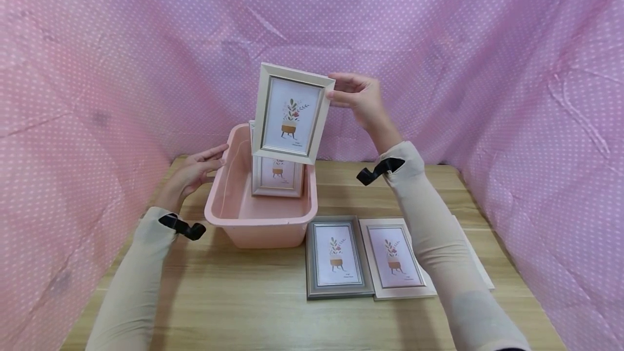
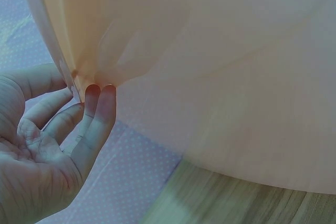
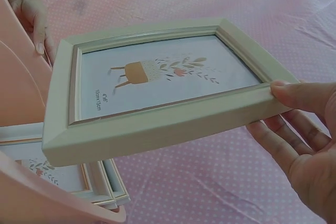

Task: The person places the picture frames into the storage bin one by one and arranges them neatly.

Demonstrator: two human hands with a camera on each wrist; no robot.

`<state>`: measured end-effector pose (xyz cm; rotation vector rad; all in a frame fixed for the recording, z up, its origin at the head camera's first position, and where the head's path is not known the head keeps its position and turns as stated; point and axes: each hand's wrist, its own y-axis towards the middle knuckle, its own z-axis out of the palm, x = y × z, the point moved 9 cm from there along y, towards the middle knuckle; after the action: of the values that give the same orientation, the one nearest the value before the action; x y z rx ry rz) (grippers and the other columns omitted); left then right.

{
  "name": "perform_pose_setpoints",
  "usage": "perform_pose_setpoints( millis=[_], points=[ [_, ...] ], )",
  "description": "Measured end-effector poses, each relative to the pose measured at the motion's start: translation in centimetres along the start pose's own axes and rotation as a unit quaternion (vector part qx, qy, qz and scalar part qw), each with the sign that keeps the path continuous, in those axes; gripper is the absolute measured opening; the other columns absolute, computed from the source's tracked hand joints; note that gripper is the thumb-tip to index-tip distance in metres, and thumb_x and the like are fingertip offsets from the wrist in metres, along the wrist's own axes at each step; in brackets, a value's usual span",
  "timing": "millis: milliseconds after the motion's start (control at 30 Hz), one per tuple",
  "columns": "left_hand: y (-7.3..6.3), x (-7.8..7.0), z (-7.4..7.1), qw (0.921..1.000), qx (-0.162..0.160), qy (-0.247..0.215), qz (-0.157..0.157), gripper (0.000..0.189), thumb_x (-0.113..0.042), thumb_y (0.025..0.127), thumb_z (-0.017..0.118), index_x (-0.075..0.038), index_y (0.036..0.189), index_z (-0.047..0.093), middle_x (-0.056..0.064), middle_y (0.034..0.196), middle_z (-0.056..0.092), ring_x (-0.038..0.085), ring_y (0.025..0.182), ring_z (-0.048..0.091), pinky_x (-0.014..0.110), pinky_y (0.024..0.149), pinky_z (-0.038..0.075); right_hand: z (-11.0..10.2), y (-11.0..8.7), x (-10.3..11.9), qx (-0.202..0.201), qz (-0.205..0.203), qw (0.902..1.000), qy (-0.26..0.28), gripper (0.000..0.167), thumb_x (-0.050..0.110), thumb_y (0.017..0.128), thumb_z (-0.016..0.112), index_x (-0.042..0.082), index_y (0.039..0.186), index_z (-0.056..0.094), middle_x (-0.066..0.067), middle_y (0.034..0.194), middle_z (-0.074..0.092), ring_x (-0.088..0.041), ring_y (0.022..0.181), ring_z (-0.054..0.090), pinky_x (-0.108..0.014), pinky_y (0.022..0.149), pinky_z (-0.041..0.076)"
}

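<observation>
My right hand (image 1: 358,96) pinches a cream picture frame (image 1: 258,123) by its upper right corner, thumb on the front and fingers behind. The frame is raised over a pink plastic basin (image 1: 265,222), its flower-pot print facing me. My left hand (image 1: 192,172) is at the basin's left side; in the left wrist view its fingertips (image 2: 107,98) touch the outside of the basin near the rim, fingers loosely extended. More picture frames (image 1: 278,193) stand inside the basin, leaning at its back right and partly hidden by the raised one.
On the wooden table (image 1: 234,302), right of the basin, lie a grey-brown frame (image 1: 336,292) and a cream frame (image 1: 400,291). Another pale frame (image 1: 480,264) is partly covered by my right forearm. Pink dotted cloth (image 1: 312,10) hangs around the table's back and sides.
</observation>
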<state>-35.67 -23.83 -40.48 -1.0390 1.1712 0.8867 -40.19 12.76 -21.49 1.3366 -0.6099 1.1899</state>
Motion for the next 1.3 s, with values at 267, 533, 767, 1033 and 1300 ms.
perform_pose_setpoints(
  millis=[267, 533, 767, 1033, 1300],
  points=[
    [-0.1, 0.1, -0.1, 0.9999, -0.006, 0.008, -0.005, 0.066, -0.011, 0.105, 0.056, -0.006, 0.162, 0.023, 0.012, 0.172, 0.008, -0.003, 0.103, 0.062, 0.021, 0.081, 0.059, 0.5, -0.2, -0.8, -0.006, -0.002, 1.0000, -0.003, 0.040, -0.022, 0.079, 0.073, 0.013, 0.097, 0.081, -0.004, 0.091, 0.080, -0.019, 0.082, 0.076, -0.035, 0.074, 0.065],
    [-0.1, 0.1, -0.1, 0.9999, -0.004, 0.012, -0.003, 0.066, -0.011, 0.106, 0.055, -0.005, 0.162, 0.022, 0.013, 0.172, 0.008, -0.003, 0.102, 0.062, 0.023, 0.082, 0.058, 0.8, -0.4, -1.6, -0.005, -0.012, 0.9999, 0.009, 0.040, -0.024, 0.078, 0.072, 0.010, 0.097, 0.081, -0.005, 0.091, 0.080, -0.019, 0.084, 0.077, -0.036, 0.074, 0.064],
    [0.0, 0.0, -0.1, 0.9999, -0.006, 0.014, -0.001, 0.066, -0.011, 0.105, 0.055, -0.005, 0.162, 0.022, 0.013, 0.171, 0.009, -0.003, 0.102, 0.061, 0.022, 0.082, 0.058, 0.9, -0.5, -2.1, 0.002, -0.022, 0.9998, -0.003, 0.040, -0.024, 0.077, 0.072, 0.007, 0.100, 0.080, -0.005, 0.091, 0.080, -0.018, 0.083, 0.076, -0.035, 0.074, 0.064],
    [0.0, 0.1, -0.2, 0.9999, -0.007, 0.014, -0.006, 0.066, -0.010, 0.106, 0.055, -0.006, 0.162, 0.022, 0.013, 0.171, 0.010, -0.002, 0.102, 0.061, 0.022, 0.083, 0.058, 1.2, -0.6, -3.0, 0.011, -0.016, 0.9998, -0.011, 0.040, -0.024, 0.077, 0.072, 0.007, 0.101, 0.080, -0.004, 0.090, 0.080, -0.017, 0.082, 0.076, -0.034, 0.075, 0.064],
    [0.1, 0.1, -0.2, 0.9998, -0.008, 0.016, -0.006, 0.066, -0.011, 0.105, 0.055, -0.007, 0.162, 0.022, 0.013, 0.172, 0.010, -0.002, 0.102, 0.061, 0.022, 0.083, 0.058, 1.2, -0.5, -4.3, 0.015, -0.004, 0.9996, -0.026, 0.034, -0.021, 0.078, 0.074, -0.003, 0.107, 0.076, -0.003, 0.088, 0.080, -0.016, 0.081, 0.076, -0.032, 0.077, 0.064]
  ],
)
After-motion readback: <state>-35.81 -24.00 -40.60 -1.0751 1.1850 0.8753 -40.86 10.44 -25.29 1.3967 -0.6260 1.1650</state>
